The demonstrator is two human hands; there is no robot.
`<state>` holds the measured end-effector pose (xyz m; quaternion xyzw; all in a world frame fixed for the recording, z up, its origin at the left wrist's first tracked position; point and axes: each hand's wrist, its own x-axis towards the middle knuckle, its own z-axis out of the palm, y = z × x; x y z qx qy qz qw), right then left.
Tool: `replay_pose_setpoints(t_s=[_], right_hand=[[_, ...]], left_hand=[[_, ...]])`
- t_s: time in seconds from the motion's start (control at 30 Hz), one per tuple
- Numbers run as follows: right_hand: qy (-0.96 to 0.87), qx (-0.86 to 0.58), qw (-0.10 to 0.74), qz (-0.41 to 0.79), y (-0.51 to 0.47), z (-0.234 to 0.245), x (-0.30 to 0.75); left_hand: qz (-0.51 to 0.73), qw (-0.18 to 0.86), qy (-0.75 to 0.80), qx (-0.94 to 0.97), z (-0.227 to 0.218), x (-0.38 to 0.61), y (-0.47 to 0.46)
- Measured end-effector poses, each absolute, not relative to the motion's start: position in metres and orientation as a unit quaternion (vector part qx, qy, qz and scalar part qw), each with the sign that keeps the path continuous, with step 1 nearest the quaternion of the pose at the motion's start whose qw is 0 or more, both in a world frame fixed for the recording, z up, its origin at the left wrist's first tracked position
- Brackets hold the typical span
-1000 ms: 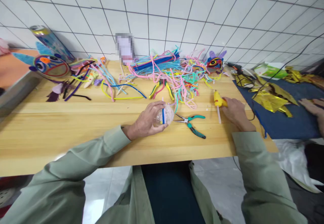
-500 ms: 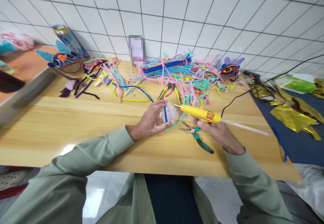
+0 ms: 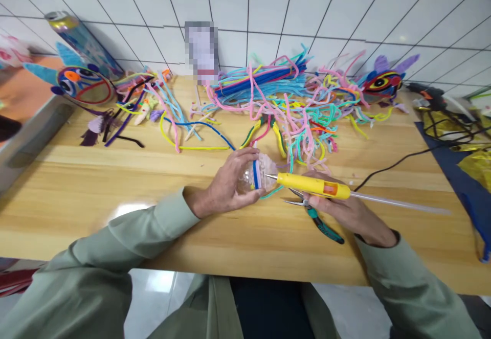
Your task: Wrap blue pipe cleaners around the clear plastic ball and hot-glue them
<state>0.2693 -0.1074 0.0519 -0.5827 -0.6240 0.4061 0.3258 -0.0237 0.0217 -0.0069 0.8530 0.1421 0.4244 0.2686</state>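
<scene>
My left hand (image 3: 230,183) is closed round a small clear plastic ball (image 3: 264,167) that has a blue pipe cleaner wrapped over it. It rests on the wooden table (image 3: 115,185). My right hand (image 3: 345,211) grips a yellow hot glue gun (image 3: 312,185) held level, its metal tip touching the ball's right side. A clear glue stick (image 3: 399,204) juts out of the gun's back to the right. A black cord (image 3: 402,160) trails off to the right.
Teal-handled pliers (image 3: 318,219) lie under my right hand. A heap of coloured pipe cleaners (image 3: 291,104) fills the back of the table. Pipe-cleaner masks sit at back left (image 3: 82,84) and back right (image 3: 383,81). A can (image 3: 82,42) leans on the tiled wall.
My right hand lifted the glue gun off the table at the right and brought it leftward until its tip met the ball. My left hand kept hold of the ball.
</scene>
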Motion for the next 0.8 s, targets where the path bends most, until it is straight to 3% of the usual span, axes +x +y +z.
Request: replay_pose_setpoints(t_s=[0.47, 0.8], right_hand=[[-0.652, -0.595, 0.269, 0.384, -0.1103, 0.0552, 0.2641], [-0.632, -0.606, 0.278, 0.395, -0.1108, 0.0486, 0.2665]], left_hand=[[0.427, 0.262, 0.136, 0.855, -0.0062, -0.0217, 0.0224], [0.416, 0.263, 0.144, 0.859, -0.0044, -0.0224, 0.0216]])
